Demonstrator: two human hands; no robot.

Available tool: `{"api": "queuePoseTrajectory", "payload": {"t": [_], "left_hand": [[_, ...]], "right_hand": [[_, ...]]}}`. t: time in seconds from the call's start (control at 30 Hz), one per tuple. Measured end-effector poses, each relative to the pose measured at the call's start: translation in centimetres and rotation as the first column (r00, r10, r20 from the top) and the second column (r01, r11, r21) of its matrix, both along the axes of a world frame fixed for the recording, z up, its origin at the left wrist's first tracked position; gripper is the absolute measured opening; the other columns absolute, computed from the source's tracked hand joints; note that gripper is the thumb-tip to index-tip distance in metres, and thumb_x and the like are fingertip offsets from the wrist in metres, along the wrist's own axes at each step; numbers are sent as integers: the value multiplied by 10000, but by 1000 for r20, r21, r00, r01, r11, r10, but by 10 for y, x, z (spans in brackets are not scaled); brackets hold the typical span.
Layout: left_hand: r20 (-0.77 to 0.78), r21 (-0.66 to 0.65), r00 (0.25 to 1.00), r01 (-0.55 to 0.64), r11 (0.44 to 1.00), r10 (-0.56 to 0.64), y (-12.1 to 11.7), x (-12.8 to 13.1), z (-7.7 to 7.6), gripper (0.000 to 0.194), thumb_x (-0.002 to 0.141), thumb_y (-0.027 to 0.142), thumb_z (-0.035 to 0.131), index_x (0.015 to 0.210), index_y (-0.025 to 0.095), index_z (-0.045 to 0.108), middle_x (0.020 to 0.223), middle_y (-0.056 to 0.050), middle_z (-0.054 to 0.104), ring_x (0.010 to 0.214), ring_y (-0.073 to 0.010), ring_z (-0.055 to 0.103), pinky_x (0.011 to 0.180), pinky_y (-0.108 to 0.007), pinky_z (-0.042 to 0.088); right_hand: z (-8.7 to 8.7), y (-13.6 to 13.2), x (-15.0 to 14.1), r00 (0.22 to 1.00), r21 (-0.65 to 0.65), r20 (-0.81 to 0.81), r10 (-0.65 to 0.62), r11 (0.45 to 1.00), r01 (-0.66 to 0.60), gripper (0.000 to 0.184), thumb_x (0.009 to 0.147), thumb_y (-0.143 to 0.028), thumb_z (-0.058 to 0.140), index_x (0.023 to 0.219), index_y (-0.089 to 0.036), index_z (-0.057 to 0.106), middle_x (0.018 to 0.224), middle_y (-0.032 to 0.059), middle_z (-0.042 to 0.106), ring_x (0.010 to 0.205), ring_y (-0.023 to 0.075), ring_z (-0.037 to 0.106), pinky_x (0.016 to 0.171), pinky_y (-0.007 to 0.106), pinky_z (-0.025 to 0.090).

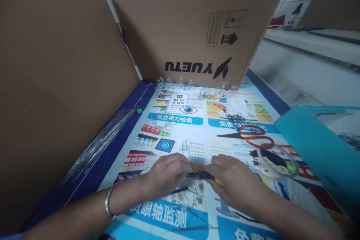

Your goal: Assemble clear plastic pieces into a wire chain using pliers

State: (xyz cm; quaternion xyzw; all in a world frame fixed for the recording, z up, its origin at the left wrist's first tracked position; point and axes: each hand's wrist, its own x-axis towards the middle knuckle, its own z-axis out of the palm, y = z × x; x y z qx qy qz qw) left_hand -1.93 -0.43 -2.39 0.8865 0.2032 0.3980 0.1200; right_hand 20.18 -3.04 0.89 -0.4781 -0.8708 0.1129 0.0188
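In the head view, my right hand (234, 176) is closed around pliers (201, 175) with dark jaws and a yellow handle. Their jaws point left, toward the fingertips of my left hand (168, 172), which are pinched together on a thin wire (191, 170). The wire's far end meets the plier jaws, though too small to make out in detail. My left wrist carries a silver bangle (108, 202). Below both hands lies a loose tangle of wire pieces (194, 197) on the printed sheet.
Red-handled scissors (253, 135) lie beyond my right hand, beside black wire loops (236, 117) and a wire coil (292, 161). Straight wires (101, 138) lie at left. Cardboard walls (191, 26) stand behind and left; a blue box (309, 131) is at right.
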Motion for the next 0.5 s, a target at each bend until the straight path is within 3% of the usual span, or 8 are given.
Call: {"api": "queuePoseTrajectory", "payload": {"t": [0.13, 0.5], "left_hand": [[-14, 21, 1000, -2, 1000, 3, 0, 0, 1, 183, 825, 49, 433, 922, 157, 543, 815, -58, 633, 786, -147, 599, 685, -252, 531], [-42, 48, 999, -6, 999, 8, -1, 1, 2, 176, 821, 46, 422, 901, 161, 528, 810, -61, 634, 780, -141, 605, 679, -245, 536]], "right_hand": [[-1, 2, 2, 1000, -43, -7, 1, 999, -1, 137, 814, -219, 500, 869, -224, 625, 832, 32, 597, 788, 196, 548, 647, 296, 348], [-3, 4, 3, 1000, -3, -5, 28, 1000, -28, 138, 827, -233, 473, 836, -225, 611, 793, 17, 593, 735, 183, 553, 593, 280, 309]]}}
